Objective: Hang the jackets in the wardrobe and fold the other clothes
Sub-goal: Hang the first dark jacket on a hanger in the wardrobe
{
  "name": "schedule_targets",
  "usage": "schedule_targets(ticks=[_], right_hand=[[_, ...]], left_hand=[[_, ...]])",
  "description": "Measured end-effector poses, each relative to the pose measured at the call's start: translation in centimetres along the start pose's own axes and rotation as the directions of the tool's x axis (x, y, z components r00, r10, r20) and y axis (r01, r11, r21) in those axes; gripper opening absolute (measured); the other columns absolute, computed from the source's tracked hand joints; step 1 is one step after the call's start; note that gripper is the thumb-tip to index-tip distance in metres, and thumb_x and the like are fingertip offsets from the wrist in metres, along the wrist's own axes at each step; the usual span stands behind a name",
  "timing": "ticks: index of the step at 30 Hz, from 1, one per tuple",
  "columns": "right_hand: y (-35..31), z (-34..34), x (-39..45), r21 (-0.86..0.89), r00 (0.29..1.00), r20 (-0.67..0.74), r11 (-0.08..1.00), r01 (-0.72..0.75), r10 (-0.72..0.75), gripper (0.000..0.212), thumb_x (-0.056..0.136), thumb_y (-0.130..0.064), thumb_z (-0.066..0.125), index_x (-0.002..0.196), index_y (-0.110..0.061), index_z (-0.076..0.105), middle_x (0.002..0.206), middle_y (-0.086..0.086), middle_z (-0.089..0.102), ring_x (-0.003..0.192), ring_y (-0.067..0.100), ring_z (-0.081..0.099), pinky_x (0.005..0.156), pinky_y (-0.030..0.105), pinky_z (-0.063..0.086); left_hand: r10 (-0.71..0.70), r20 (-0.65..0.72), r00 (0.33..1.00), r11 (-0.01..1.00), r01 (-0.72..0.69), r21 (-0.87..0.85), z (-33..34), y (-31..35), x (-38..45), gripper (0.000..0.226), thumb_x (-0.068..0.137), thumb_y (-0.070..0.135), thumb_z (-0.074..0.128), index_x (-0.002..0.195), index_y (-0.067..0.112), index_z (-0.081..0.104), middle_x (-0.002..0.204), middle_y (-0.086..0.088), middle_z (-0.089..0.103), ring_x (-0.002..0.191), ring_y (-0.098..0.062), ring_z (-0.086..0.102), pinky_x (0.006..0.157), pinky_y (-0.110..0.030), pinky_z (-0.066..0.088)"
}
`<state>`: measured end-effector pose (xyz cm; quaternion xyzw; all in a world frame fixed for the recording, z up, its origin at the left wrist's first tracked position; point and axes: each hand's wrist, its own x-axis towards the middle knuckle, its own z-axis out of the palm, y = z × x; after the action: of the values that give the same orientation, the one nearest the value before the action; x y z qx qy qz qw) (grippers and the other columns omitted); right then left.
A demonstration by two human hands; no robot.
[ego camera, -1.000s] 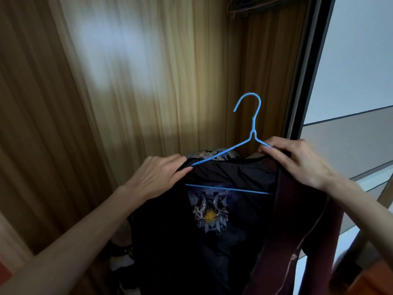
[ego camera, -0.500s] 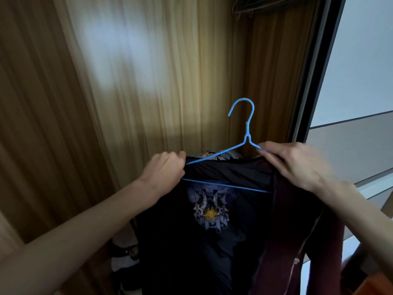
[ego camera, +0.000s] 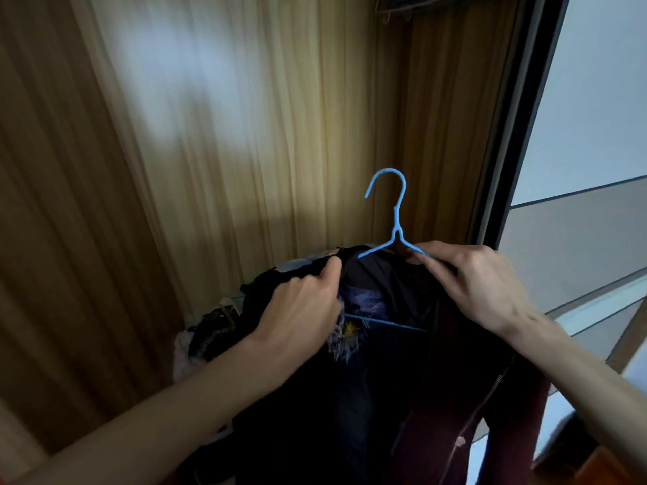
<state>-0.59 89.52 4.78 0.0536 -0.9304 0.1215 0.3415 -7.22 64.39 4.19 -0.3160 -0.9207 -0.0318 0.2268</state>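
1. A wood-grain wardrobe [ego camera: 245,134] interior fills the background, its dark-framed sliding door [ego camera: 518,134] at the right.
2. The jacket [ego camera: 385,397] is dark, with a maroon zipped front and an embroidered sun emblem inside; it is draped on a blue wire hanger [ego camera: 396,218], held before the wardrobe.
3. The left hand [ego camera: 304,306] pinches the jacket's collar.
4. The right hand [ego camera: 479,281] pinches the hanger's shoulder and fabric.

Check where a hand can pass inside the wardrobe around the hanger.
Free: above the blue hanger hook, up to the dark hangers at the top; also left along the wood back panel. Crowded: the clothes pile below the left hand.
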Motion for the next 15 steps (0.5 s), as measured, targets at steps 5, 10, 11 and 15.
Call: schedule_targets(ticks=[5, 10, 11, 15], right_hand=[[-0.4, -2.0, 0.6, 0.080, 0.997, -0.081, 0.997, -0.011, 0.018, 0.028, 0.106, -0.048, 0.048, 0.116, -0.036, 0.071, 0.111, -0.019, 0.076, 0.109, 0.015, 0.072, 0.082, 0.044, 0.059], [-2.2, -6.8, 5.1, 0.033, 0.989, -0.131, 0.997, 0.071, -0.066, 0.033, 0.105, -0.056, 0.047, 0.108, -0.034, 0.071, 0.100, -0.011, 0.078, 0.100, 0.023, 0.074, 0.079, 0.046, 0.058], [-2.3, -7.7, 6.2, 0.016, 0.988, -0.129, 0.997, 0.082, -0.079, 0.035, 0.103, -0.060, 0.045, 0.105, -0.035, 0.070, 0.095, -0.009, 0.077, 0.094, 0.023, 0.074, 0.077, 0.047, 0.058], [-3.3, -11.6, 11.1, 0.039, 0.983, -0.164, 0.995, 0.094, -0.086, 0.036, 0.096, -0.061, 0.059, 0.089, -0.027, 0.069, 0.078, -0.010, 0.072, 0.077, 0.014, 0.069, 0.076, 0.046, 0.056]], left_hand=[[0.064, -0.447, 0.892, 0.954, -0.186, -0.234, -0.6, -5.0, 2.7, 0.034, 0.102, 0.041, 0.054, 0.080, 0.017, 0.045, 0.081, 0.002, 0.049, 0.076, -0.022, 0.050, 0.064, -0.036, 0.044], [0.114, -0.289, 0.951, 0.906, -0.218, -0.362, -4.3, -6.9, 7.1, 0.039, 0.099, 0.069, 0.043, 0.104, 0.030, 0.041, 0.097, 0.008, 0.069, 0.069, -0.007, 0.063, 0.072, -0.040, 0.049], [0.164, -0.336, 0.928, 0.923, -0.265, -0.280, -5.3, -7.1, 7.6, 0.037, 0.102, 0.066, 0.040, 0.105, 0.030, 0.046, 0.093, 0.008, 0.070, 0.075, -0.013, 0.068, 0.071, -0.039, 0.049], [0.249, -0.520, 0.817, 0.933, -0.347, -0.098, -10.0, -8.3, 9.7, 0.041, 0.108, 0.051, 0.039, 0.084, 0.020, 0.049, 0.064, -0.001, 0.055, 0.068, -0.035, 0.061, 0.055, -0.040, 0.039]])
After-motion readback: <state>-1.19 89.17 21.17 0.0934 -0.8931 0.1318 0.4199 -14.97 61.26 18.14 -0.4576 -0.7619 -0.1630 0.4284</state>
